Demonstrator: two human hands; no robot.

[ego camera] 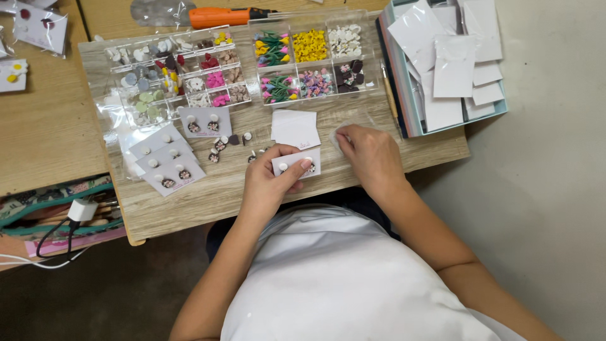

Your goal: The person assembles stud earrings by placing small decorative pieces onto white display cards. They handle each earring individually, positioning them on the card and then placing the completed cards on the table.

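Your left hand pinches a small white earring card between thumb and fingers, grip closed on its lower edge; the card carries two round studs and sits just above the counter near its front edge. Your right hand rests fingers-down on a clear plastic sleeve lying flat on the counter; fingers curled over it, but you cannot tell whether the grip actually closes on it. Just behind the held card lies a short stack of blank white cards. To its left, loose studs are scattered on the wood, and beyond them several finished cards overlap, each with a pair mounted. Two clear compartment boxes sit at the back: the left box holds mixed small pieces, grey, white, pink, dark red and pale green; the right box has six cells, with tulip-like pieces, yellow pieces, white pieces, multicoloured ones and dark brown ones. A pale blue tray at the right edge holds many blank white cards. An orange tool lies behind the boxes.
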